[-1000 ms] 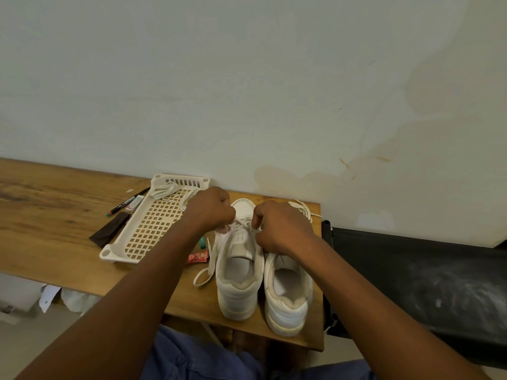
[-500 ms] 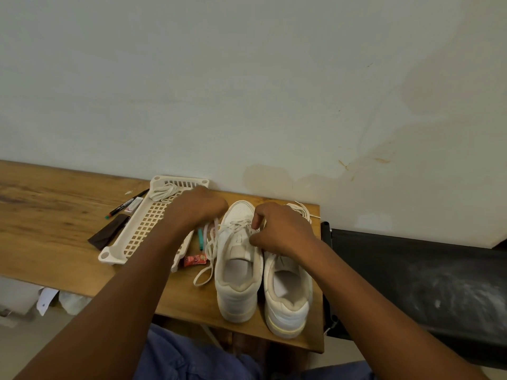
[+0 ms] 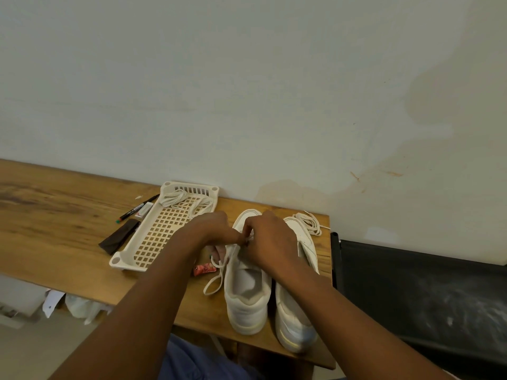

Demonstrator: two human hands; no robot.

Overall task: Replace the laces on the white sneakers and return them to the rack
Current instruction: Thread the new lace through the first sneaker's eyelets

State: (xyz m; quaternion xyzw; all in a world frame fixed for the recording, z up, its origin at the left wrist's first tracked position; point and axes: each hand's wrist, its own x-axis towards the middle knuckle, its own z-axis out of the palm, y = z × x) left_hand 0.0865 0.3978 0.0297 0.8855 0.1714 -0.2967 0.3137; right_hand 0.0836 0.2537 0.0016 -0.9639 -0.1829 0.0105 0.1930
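Wooden desk (image 3: 55, 215) against pale wall. Both grips, left hand (image 3: 211, 231) and right hand (image 3: 270, 239), pinching lace (image 3: 219, 270) over left sneaker (image 3: 247, 297). Rack (image 3: 153, 237) at ten o'clock.

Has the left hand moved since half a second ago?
Yes. The left hand has come off the tray toward the right hand, meeting it over the left sneaker.

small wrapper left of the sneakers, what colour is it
Red-pink, with a print too blurred to read; the wrapper shows in the head view, the only one.
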